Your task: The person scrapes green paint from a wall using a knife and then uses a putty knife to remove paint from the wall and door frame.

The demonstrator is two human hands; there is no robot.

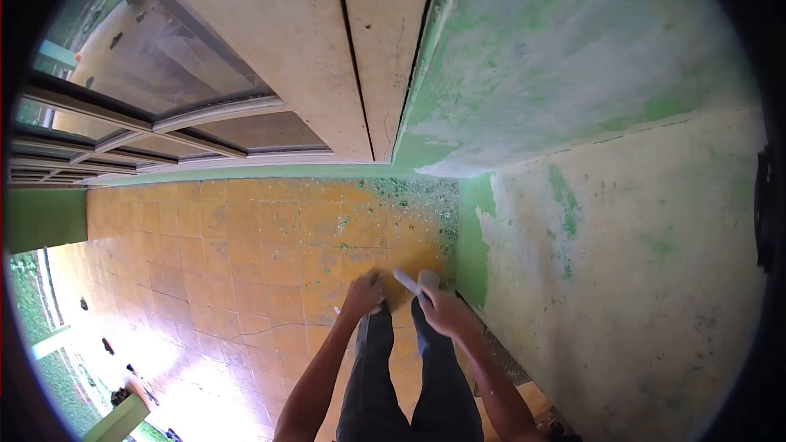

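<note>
My right hand [446, 313] is closed around the handle of a scraper [407, 282], whose pale flat blade points up and to the left. Close by on the left, my left hand [362, 296] is closed, and a brownish blur at its fingers hides what it may hold. Both hands are in front of my legs, above the orange tiled floor [221, 254]. Green and white paint flakes [409, 200] lie scattered on the tiles beyond the hands, thickest in the corner.
The patchy wall [622, 245] at right has green paint left in places. A second wall [565, 49] meets it at the corner. Wooden-framed windows [205, 127] stand at upper left. Bright light falls through an opening at lower left.
</note>
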